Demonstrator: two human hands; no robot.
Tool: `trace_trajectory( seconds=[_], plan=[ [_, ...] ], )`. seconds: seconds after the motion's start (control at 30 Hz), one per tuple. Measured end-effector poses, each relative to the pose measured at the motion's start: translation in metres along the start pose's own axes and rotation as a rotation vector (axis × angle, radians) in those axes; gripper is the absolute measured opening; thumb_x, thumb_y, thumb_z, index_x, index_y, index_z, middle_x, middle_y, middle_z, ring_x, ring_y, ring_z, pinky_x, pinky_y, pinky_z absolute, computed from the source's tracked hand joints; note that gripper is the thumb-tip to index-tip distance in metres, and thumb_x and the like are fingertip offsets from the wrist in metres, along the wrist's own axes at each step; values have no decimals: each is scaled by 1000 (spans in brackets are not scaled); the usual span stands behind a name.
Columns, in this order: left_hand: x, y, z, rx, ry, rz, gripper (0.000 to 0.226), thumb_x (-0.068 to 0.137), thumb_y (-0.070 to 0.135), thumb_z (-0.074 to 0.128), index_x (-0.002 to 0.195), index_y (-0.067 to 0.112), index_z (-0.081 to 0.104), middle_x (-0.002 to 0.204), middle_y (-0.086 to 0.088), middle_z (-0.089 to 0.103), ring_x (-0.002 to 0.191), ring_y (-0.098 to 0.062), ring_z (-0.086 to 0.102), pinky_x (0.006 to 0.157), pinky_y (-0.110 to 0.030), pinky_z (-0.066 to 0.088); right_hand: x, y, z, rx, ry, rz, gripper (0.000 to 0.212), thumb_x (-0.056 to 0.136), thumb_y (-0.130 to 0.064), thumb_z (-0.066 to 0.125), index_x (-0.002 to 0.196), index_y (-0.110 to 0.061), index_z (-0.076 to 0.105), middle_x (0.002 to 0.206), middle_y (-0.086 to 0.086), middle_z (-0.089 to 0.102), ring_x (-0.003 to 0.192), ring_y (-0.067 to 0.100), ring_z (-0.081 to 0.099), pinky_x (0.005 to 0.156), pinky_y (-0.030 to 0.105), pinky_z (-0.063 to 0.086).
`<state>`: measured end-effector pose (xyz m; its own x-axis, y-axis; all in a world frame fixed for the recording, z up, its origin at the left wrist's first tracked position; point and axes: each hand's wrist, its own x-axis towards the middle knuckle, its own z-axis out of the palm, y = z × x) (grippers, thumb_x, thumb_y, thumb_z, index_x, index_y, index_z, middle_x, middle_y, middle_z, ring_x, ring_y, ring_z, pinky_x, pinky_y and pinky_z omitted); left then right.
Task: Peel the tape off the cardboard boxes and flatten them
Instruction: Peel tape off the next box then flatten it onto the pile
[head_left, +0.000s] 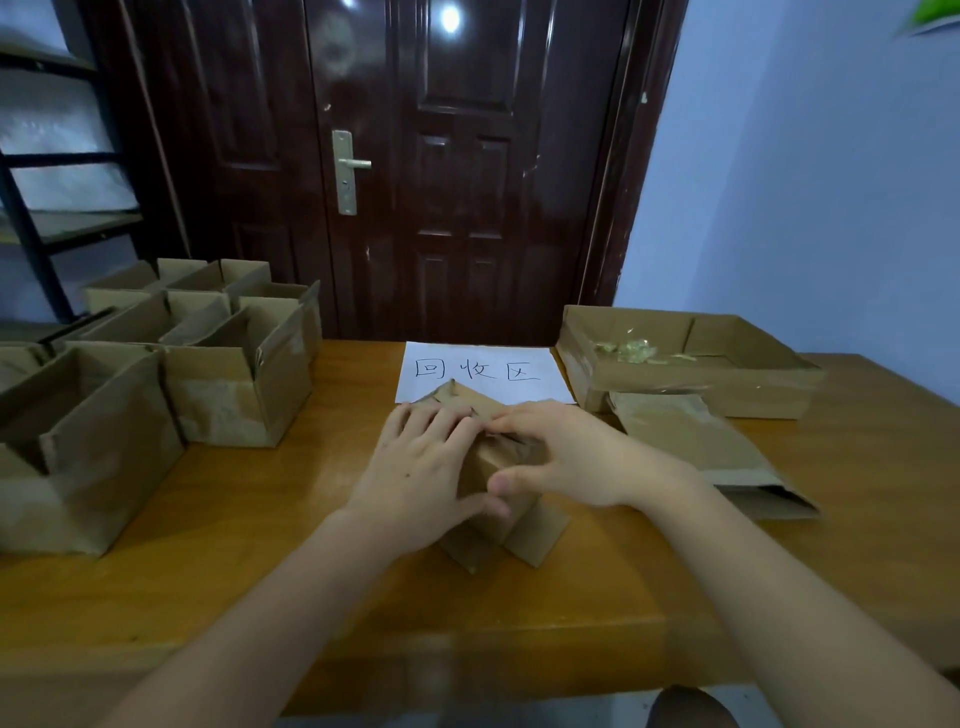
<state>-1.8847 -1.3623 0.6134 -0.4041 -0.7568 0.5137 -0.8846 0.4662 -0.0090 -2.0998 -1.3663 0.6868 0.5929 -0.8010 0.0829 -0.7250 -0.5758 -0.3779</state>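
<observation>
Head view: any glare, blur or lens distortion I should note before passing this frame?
Head view: two bright lamp reflections glare on the glossy dark door; wide-angle bending bows the door frame and the table edge; the picture is soft overall, with the open boxes at left and the small box under both hands smeared. The writing on the white paper stays readable.

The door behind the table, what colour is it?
The door is dark reddish-brown and glossy, with a pale metal handle; the head view shows it.
</observation>
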Motion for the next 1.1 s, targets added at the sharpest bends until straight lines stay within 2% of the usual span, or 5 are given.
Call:
trace_trajectory(
  seconds=[0.27, 0.47, 0.67, 0.8, 1.1],
  plan=[
    [12, -30, -31, 22, -99, 79, 62, 95, 70, 41, 142, 33, 56, 134, 10, 56, 119, -13, 46, 96, -26, 35, -3, 12, -2, -152, 3, 64, 64, 93, -9, 63, 150, -30, 47, 158, -8, 40, 144, 14, 37, 118, 31, 32],
    [7, -29, -23, -14, -48, -57, 68, 90, 73, 53, 141, 27, 56, 134, 8, 58, 119, -12, 50, 100, -27, 42, 6, 1, 8, -124, 99, 187, 74, 97, -53, 60, 158, -25, 31, 164, -6, 30, 150, 15, 25, 123, 41, 27],
    [-2, -33, -30, -33, 124, -15, 57, 78, 51, 84, 124, 20, 68, 115, 2, 71, 108, -20, 64, 98, -36, 52, 0, -13, 22, -235, 446, 132, 42, 91, -44, 71, 129, -28, 61, 123, -9, 65, 115, 14, 56, 99, 35, 49],
    [-22, -32, -25, -178, 239, 135, 34, 92, 20, 73, 125, 18, 70, 113, 1, 75, 106, -15, 71, 90, -25, 55, -8, -9, 48, -324, 610, 10, 22, 87, -18, 76, 108, -22, 68, 97, -6, 72, 88, 16, 67, 78, 36, 60],
    [-50, -38, 3, -195, 219, 240, 34, 109, 35, 49, 128, 19, 72, 142, -3, 62, 138, -18, 55, 115, -38, 43, -24, -4, 97, -298, 590, 13, 53, 99, -43, 49, 148, -24, 51, 150, -9, 51, 141, 11, 41, 117, 30, 23]
  ],
)
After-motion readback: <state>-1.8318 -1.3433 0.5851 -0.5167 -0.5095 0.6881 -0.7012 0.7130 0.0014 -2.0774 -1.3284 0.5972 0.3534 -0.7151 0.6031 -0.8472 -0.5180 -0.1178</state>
